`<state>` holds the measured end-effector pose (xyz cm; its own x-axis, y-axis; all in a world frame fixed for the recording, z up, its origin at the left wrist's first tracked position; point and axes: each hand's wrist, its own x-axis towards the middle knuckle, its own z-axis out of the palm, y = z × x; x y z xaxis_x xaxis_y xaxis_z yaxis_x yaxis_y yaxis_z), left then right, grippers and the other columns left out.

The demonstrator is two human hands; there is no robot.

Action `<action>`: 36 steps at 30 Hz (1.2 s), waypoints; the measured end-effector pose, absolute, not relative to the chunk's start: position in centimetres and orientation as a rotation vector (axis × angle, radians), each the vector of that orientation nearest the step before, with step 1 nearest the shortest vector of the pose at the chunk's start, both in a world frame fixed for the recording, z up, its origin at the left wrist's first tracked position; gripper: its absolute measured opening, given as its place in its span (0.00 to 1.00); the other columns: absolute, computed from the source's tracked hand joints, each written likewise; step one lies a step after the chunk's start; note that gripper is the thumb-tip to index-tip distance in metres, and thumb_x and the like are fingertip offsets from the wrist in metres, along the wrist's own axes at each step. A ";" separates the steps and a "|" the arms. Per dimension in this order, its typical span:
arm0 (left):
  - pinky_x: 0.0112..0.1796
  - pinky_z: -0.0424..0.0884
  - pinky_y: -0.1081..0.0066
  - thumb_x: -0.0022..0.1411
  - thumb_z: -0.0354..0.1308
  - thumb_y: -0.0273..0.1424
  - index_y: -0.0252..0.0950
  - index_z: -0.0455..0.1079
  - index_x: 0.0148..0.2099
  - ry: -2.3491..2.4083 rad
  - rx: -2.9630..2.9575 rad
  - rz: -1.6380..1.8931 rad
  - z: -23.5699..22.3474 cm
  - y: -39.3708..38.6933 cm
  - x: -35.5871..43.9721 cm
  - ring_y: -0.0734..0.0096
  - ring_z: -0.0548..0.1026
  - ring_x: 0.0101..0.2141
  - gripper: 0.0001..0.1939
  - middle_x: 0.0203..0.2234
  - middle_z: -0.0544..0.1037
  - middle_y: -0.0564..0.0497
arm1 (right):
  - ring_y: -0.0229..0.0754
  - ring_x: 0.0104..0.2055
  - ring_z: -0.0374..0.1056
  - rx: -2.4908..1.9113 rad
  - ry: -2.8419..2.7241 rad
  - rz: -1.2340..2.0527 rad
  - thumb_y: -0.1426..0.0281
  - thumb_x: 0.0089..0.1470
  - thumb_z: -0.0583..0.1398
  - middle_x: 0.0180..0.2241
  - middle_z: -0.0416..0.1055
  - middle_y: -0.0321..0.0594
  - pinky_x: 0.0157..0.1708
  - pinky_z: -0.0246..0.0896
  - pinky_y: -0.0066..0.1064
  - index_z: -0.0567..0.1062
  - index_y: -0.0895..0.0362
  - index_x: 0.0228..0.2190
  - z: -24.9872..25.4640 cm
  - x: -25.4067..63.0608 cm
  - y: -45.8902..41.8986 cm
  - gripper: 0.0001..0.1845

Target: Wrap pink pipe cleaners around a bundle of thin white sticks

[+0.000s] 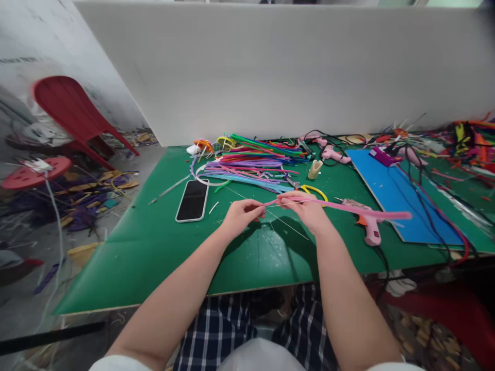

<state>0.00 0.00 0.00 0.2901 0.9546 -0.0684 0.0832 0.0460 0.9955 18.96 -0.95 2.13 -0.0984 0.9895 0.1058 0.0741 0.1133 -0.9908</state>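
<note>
My left hand (243,214) and my right hand (307,208) are raised just above the green table (154,242), both pinched on a long pink pipe cleaner (359,209) that runs out to the right. The left fingers close on its left end, together with a thin wire (288,225) that slants down toward the table. The right hand grips the pipe cleaner a little further along. Behind the hands lies a heap of coloured pipe cleaners (251,162).
A phone (192,200) lies face up left of my hands. A pink glue gun (369,226) rests at the right beside a blue mat (398,193) with cables. Yellow-handled scissors (311,189) lie behind. A red chair (73,116) stands on the littered floor at the left.
</note>
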 end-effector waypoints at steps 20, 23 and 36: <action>0.30 0.69 0.70 0.49 0.60 0.40 0.33 0.73 0.32 1.119 1.418 0.860 -0.2 -0.2 0.6 0.69 0.73 0.26 0.14 0.22 0.75 0.49 | 0.43 0.41 0.67 -1.261 -2.190 0.383 0.69 0.52 0.56 0.33 0.75 0.39 0.41 0.61 0.36 0.77 0.53 0.30 9.0 20.7 -6.2 0.09; 0.30 0.69 0.69 0.47 0.61 0.40 0.33 0.73 0.32 1.136 1.378 0.856 0.2 -0.1 0.7 0.69 0.73 0.25 0.15 0.21 0.75 0.49 | 0.42 0.39 0.67 -1.204 -2.378 0.239 0.72 0.52 0.56 0.30 0.75 0.39 0.42 0.59 0.37 0.77 0.53 0.27 9.1 19.3 -7.1 0.09; 0.35 0.71 0.69 0.47 0.63 0.36 0.32 0.71 0.37 0.982 1.153 1.018 0.6 -0.3 0.6 0.71 0.74 0.30 0.16 0.26 0.77 0.50 | 0.41 0.36 0.66 -1.396 -2.513 0.004 0.78 0.51 0.54 0.29 0.71 0.41 0.32 0.59 0.29 0.72 0.57 0.26 8.4 15.6 -8.6 0.09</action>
<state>0.55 -0.26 0.63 0.2483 0.9654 -0.0796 -0.1144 0.1109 0.9872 15.64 -8.55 8.37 -0.5011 0.8345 0.2293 0.8337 0.5366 -0.1309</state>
